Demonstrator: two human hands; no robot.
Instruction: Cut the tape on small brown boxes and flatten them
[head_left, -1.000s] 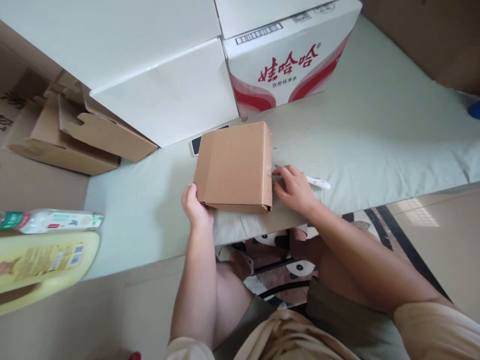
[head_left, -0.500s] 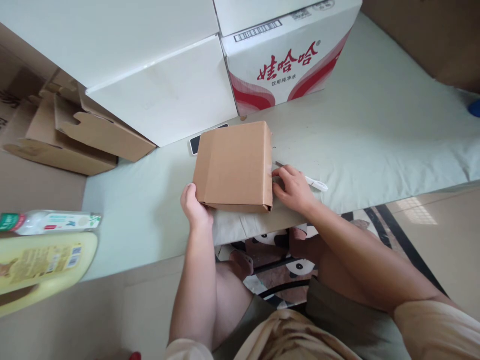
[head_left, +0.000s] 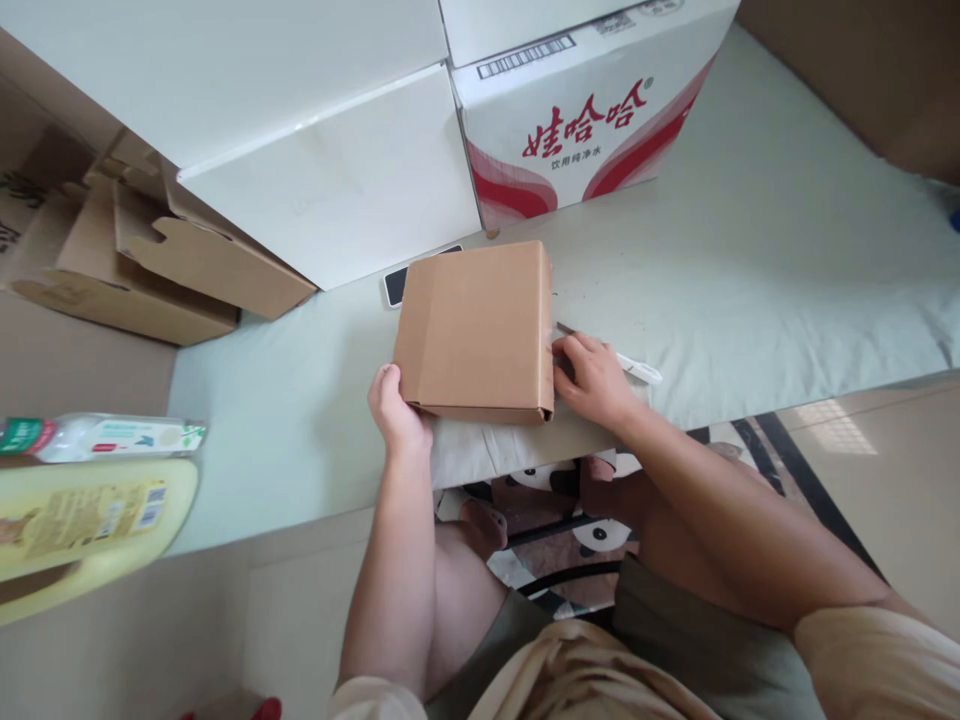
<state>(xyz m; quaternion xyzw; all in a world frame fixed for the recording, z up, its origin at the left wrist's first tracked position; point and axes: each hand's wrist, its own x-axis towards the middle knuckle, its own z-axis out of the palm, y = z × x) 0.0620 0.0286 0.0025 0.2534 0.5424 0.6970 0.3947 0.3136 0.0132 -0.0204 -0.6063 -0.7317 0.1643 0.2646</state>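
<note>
The cardboard box (head_left: 474, 330) hides most fingers of my left hand (head_left: 400, 412) and part of a dark, white-rimmed slab (head_left: 395, 288). My right hand (head_left: 594, 380) covers the middle of a white-handled knife (head_left: 637, 370). My view's left edge crops a yellow jug (head_left: 97, 520).

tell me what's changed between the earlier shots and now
Very little: slightly more of the thin grey blade of the slim white-handled knife shows past the right hand. Nothing was visibly taken hold of or let go. The left hand stays at the near left corner of the brown cardboard box, the right hand beside its right side.
</note>
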